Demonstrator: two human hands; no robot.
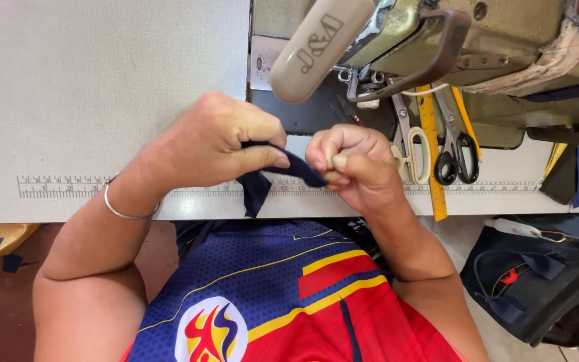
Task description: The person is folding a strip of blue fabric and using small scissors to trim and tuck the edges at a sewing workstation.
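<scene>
Fabric strip [283,167] was navy. Jersey [283,295] showed dotted blue, red panels and yellow stripes. Table [102,87] was pale grey. Ruler [431,161] was yellow; scissors [456,157] had black handles.

Work table [102,87]: a pale grey, finely textured top with a printed ruler strip [61,186] running along its near edge. At the far right stands a sewing machine [437,40], olive-beige and worn. Beside it lie a yellow ruler [431,157] set crosswise, cream-handled scissors [410,151] and black-handled scissors [456,151], the two pairs flanking the ruler, handles toward the near edge.
</scene>
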